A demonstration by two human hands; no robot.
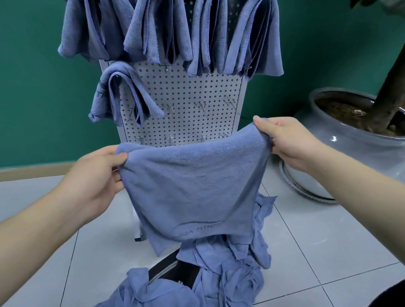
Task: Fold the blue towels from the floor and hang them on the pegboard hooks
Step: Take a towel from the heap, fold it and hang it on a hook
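Blue towel (195, 180) was held spread before pegboard (183, 103), top corners pinched by left hand (96, 174) and right hand (286, 140).

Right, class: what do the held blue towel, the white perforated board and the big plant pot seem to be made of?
Blue towel: soft terry or microfibre cloth; it drapes, fuzzy matt surface.
White perforated pegboard: probably painted metal; rigid, even holes.
Large grey plant pot: likely glazed ceramic; glossy highlights.

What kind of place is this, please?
Probably a gym or fitness studio: the held towel reads "FITNESS", a pegboard displays folded towels, and a potted plant stands on tiled floor.
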